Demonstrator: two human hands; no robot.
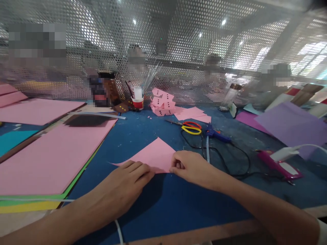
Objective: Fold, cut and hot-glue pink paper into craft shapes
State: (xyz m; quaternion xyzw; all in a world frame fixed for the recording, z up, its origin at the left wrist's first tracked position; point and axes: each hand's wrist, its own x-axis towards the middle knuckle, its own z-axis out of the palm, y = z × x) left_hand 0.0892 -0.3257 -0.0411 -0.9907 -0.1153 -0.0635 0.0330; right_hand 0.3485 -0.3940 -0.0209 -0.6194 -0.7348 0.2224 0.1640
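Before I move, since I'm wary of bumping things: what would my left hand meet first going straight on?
Your left hand, on the pink paper, would probably meet your right hand; exact depth is unclear.

Craft wkshp, w/ scissors (184, 125), glue gun (217, 135), paper stack (58, 149).
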